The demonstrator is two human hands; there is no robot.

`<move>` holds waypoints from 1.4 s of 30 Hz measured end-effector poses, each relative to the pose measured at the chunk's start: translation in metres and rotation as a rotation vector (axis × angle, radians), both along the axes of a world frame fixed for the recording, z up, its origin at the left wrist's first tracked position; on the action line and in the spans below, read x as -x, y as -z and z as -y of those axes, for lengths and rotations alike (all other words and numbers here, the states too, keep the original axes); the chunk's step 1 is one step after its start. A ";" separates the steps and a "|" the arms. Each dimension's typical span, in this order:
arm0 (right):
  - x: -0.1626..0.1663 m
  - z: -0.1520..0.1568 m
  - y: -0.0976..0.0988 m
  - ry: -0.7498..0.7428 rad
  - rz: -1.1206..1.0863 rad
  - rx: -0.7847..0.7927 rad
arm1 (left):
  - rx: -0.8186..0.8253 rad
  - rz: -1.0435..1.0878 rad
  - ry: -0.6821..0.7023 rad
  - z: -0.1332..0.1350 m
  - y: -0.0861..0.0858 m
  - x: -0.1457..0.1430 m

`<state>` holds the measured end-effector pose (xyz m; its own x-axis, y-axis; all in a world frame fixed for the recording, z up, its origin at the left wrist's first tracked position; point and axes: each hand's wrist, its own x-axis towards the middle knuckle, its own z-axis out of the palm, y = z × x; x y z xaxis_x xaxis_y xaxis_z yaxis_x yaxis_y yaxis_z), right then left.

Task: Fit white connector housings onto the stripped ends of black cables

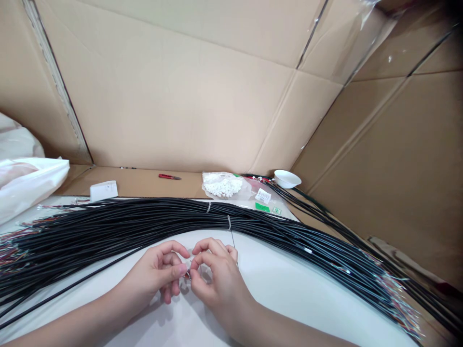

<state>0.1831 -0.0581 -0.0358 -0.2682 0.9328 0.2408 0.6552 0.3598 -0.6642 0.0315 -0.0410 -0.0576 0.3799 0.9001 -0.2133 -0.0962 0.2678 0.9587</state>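
My left hand (164, 270) is closed in a pinch, thumb against fingers, on thin coloured wires (187, 275) whose reddish and dark strands show at the fingertips. Facing it, my right hand (216, 270) pinches with thumb and forefinger close to those wires. What sits between its fingertips is too small to make out. Behind both hands lies a thick bundle of black cables (162, 217), tied with grey ties (229, 222), with stripped wire ends fanning out on either side. One black cable (83, 278) runs apart from the bundle toward my left hand.
Beyond the bundle lie red-handled snips (169, 177), a clear bag of small white parts (224, 186), a white bowl (287, 179) and a white folded paper (103, 191). White plastic bags (29, 178) stand at left. Cardboard walls (181, 96) enclose the back and right.
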 end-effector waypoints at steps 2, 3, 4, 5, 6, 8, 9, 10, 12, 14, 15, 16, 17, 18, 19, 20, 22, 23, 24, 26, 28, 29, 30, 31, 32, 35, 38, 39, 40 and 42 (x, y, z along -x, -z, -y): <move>-0.001 0.000 -0.001 -0.011 -0.034 0.015 | -0.016 0.007 -0.003 0.001 0.000 0.000; -0.002 0.000 -0.002 -0.008 -0.066 0.037 | -0.027 0.008 -0.004 0.001 0.000 0.000; -0.003 0.000 -0.001 0.002 -0.110 0.074 | -0.038 0.006 -0.007 0.000 0.000 0.001; -0.004 -0.001 -0.001 0.013 -0.164 0.126 | -0.054 -0.001 -0.011 0.000 -0.001 0.001; -0.004 -0.002 0.001 0.019 -0.230 0.188 | -0.073 -0.011 -0.024 -0.001 -0.002 0.002; -0.005 -0.005 0.004 0.000 -0.392 0.338 | -0.121 -0.041 -0.061 -0.004 -0.005 0.005; -0.004 -0.007 0.006 -0.034 -0.481 0.422 | -0.146 -0.054 -0.079 -0.006 -0.007 0.007; -0.003 -0.008 0.008 -0.076 -0.567 0.517 | -0.171 -0.065 -0.094 -0.008 -0.008 0.008; -0.001 -0.012 0.009 -0.150 -0.696 0.732 | -0.214 -0.080 -0.103 -0.012 -0.011 0.011; 0.001 -0.014 0.007 -0.182 -0.755 0.898 | -0.247 -0.089 -0.090 -0.015 -0.012 0.014; 0.001 -0.015 0.006 -0.178 -0.765 0.939 | -0.261 -0.100 -0.085 -0.016 -0.012 0.015; 0.001 -0.015 0.005 -0.163 -0.775 0.949 | -0.275 -0.117 -0.088 -0.016 -0.011 0.015; 0.001 -0.015 0.004 -0.142 -0.789 0.938 | -0.289 -0.139 -0.097 -0.016 -0.011 0.015; 0.001 -0.015 0.004 -0.120 -0.812 0.920 | -0.305 -0.168 -0.111 -0.015 -0.010 0.015; 0.000 -0.015 0.004 -0.100 -0.839 0.910 | -0.322 -0.199 -0.127 -0.014 -0.009 0.015; 0.000 -0.015 0.004 -0.085 -0.865 0.909 | -0.338 -0.232 -0.140 -0.012 -0.009 0.015; 0.000 -0.015 0.005 -0.068 -0.891 0.912 | -0.364 -0.293 -0.148 -0.009 -0.011 0.013; 0.000 -0.015 0.006 -0.064 -0.887 0.907 | -0.372 -0.323 -0.147 -0.008 -0.012 0.012; 0.001 -0.015 0.006 -0.059 -0.877 0.887 | -0.374 -0.347 -0.143 -0.007 -0.013 0.012; 0.002 -0.014 0.008 -0.048 -0.849 0.812 | -0.381 -0.373 -0.146 -0.006 -0.015 0.011; 0.003 -0.014 0.010 -0.042 -0.810 0.734 | -0.405 -0.382 -0.161 -0.007 -0.015 0.011; 0.003 -0.013 0.011 -0.039 -0.783 0.699 | -0.427 -0.383 -0.174 -0.008 -0.015 0.011; 0.002 -0.012 0.012 -0.038 -0.754 0.669 | -0.445 -0.383 -0.183 -0.009 -0.014 0.011; 0.002 -0.012 0.013 -0.042 -0.727 0.639 | -0.452 -0.379 -0.186 -0.009 -0.012 0.011; 0.001 -0.011 0.014 -0.047 -0.706 0.607 | -0.442 -0.368 -0.177 -0.010 -0.011 0.011; 0.000 -0.008 0.018 -0.064 -0.687 0.515 | -0.343 -0.307 -0.114 -0.010 -0.010 0.009; 0.000 -0.006 0.020 -0.079 -0.715 0.484 | -0.255 -0.217 -0.087 -0.010 -0.010 0.008; 0.000 -0.006 0.020 -0.084 -0.729 0.490 | -0.239 -0.185 -0.099 -0.010 -0.010 0.009; 0.001 -0.005 0.020 -0.086 -0.744 0.500 | -0.224 -0.153 -0.115 -0.010 -0.010 0.009; 0.001 -0.005 0.020 -0.085 -0.770 0.520 | -0.195 -0.100 -0.145 -0.011 -0.009 0.010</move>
<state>0.1826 -0.0529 -0.0559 -0.2808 0.9578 -0.0620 -0.0473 -0.0783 -0.9958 0.0220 -0.0302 -0.0485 0.2296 0.9714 -0.0602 -0.0224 0.0671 0.9975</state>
